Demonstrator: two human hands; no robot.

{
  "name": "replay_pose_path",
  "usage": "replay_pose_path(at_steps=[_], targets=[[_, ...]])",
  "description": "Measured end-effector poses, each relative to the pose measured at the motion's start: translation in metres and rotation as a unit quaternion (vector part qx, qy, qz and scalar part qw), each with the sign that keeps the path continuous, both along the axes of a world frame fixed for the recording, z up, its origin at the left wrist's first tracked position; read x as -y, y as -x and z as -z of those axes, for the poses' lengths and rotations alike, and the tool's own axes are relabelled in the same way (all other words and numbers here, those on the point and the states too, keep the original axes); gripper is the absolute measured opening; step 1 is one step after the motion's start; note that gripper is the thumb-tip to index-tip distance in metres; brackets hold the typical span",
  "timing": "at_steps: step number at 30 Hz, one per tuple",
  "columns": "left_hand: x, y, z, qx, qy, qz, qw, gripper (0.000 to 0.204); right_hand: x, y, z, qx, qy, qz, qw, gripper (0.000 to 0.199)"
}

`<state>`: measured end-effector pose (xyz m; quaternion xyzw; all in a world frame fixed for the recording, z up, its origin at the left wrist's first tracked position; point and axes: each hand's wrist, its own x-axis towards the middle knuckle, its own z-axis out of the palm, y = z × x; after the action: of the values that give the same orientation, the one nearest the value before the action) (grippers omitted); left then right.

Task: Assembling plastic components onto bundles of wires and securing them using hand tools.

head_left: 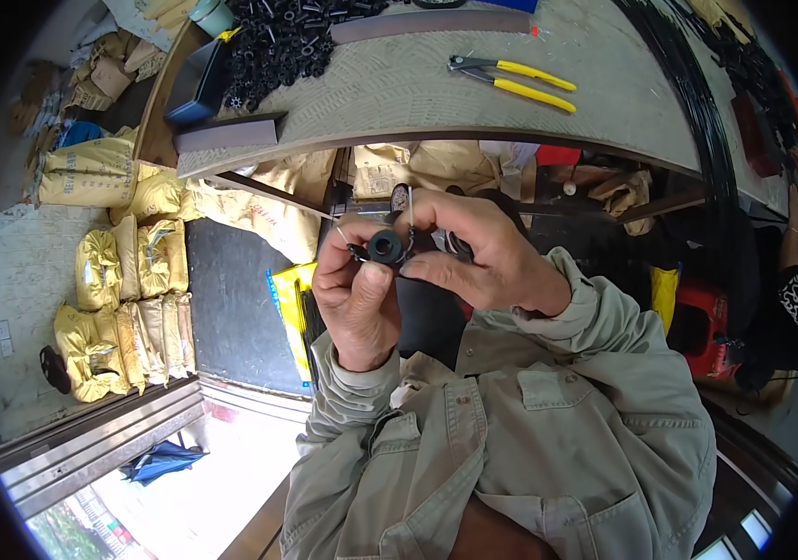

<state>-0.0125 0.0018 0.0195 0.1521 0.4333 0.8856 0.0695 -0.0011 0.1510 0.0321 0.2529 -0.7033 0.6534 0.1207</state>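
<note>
Black cylinder [386, 246] gripped between left hand [358, 297] and right hand [479, 248]; bulging sacks [97, 271], contents hidden.

A workshop is indicated: heaped black parts [277, 47] and yellow-handled pliers [534, 74] are noted on a workbench [389, 98] beyond the grip; sacks [158, 259] are stacked leftward.

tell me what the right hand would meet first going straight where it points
The right hand would likely meet the black round part in the left hand first, though depth is unclear.
</note>
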Motion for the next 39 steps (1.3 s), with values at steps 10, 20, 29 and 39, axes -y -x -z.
replay_pose_path(at_steps=[10, 20, 29, 39], targets=[[0.004, -0.006, 0.004, -0.044, 0.033, 0.013, 0.998, 0.032, -0.009, -0.006, -0.002, 0.123, -0.010, -0.085, 0.989, 0.029], [0.019, -0.002, 0.018, -0.073, 0.027, 0.142, 0.987, 0.032, -0.013, 0.007, 0.015, 0.112, 0.074, -0.228, 0.964, 0.025], [0.017, -0.008, 0.027, 0.008, 0.026, 0.039, 0.999, 0.030, 0.010, -0.017, 0.018, -0.051, -0.050, 0.074, 0.995, 0.030], [0.014, -0.004, 0.041, 0.020, -0.021, 0.052, 0.998, 0.027, 0.029, -0.024, 0.038, -0.170, -0.094, 0.243, 0.950, 0.041]])
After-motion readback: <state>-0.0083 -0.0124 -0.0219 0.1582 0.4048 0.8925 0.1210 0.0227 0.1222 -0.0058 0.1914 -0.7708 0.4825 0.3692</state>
